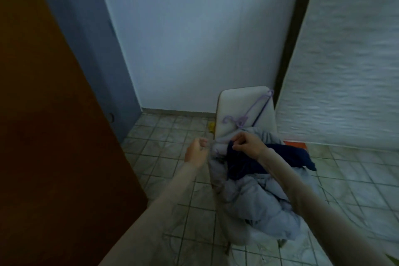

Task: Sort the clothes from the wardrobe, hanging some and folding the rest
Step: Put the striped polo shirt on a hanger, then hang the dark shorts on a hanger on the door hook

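Snag risk: navy garment (259,162) pulled from pile on chair (235,103).
Pinched by right hand (248,143) fingers; left hand (197,151) curled, empty. Pale jacket (254,201) or purple hanger (248,112) could be dragged off.

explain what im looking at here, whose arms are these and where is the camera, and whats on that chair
There is no machine here: the two bare arms belong to a person wearing a wide-angle camera on the head, so this single picture looks forward and down at their own hands. In front of them a white chair stands on a tiled floor, piled with clothes. A pale puffy jacket fills the seat, with a dark navy garment on top. The right hand pinches the navy cloth. The left hand is curled at the pile's edge, and the blur hides whether it holds anything. A purple hanger leans against the chair back.
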